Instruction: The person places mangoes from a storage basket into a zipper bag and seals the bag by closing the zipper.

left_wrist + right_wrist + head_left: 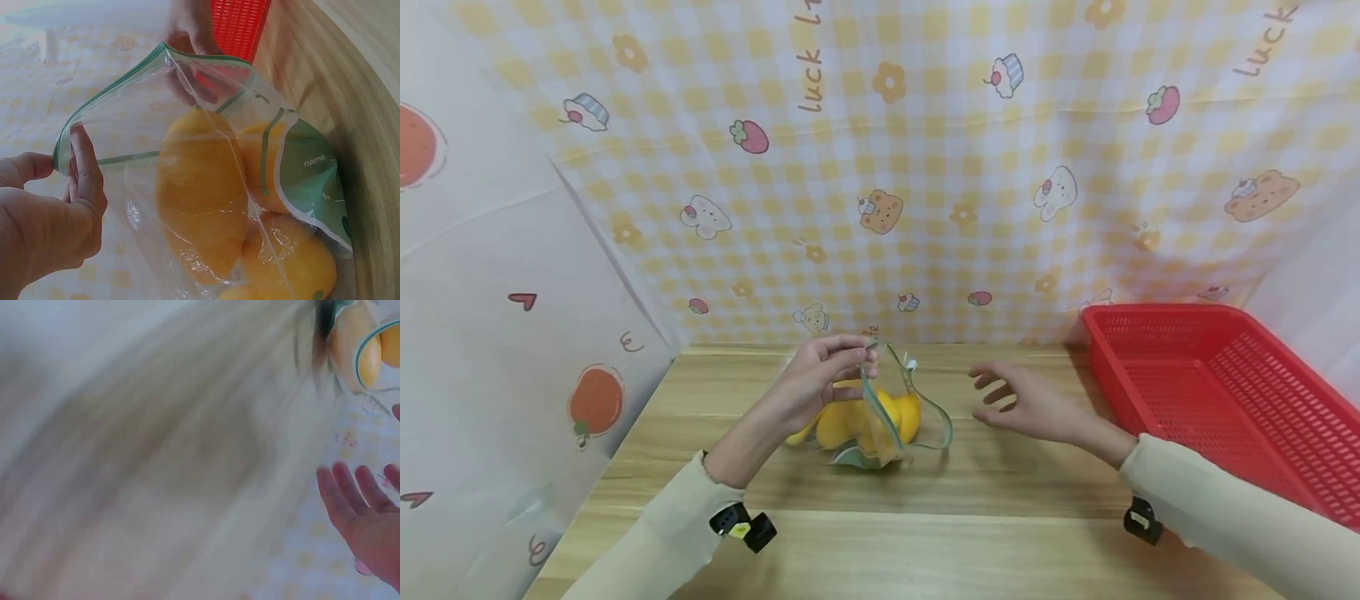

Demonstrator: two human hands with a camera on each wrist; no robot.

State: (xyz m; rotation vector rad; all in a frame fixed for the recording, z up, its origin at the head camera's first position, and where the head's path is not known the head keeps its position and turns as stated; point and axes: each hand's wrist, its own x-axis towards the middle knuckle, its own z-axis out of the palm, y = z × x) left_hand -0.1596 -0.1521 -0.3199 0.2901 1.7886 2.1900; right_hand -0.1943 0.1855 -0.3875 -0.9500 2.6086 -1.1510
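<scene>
A clear zip bag (312, 181) with green seal strips and a green label panel lies on the wooden table, its mouth spread wide. Inside are several yellow mangoes (200, 181), one long and others rounder, all seen through the plastic. My left hand (820, 375) pinches the bag's rim between thumb and fingers and holds it up. To the right of the bag, my right hand (1033, 404) is in the air with fingers loosely bent and nothing in it. The right wrist view has its fingers (353, 494) spread below the bag's mouth.
A red plastic basket (1112, 367) with perforated walls stands at the right of the wooden table (880, 542), beyond my right forearm. A yellow checked cloth (925, 167) hangs along the back, and a white printed sheet (497, 350) covers the left side.
</scene>
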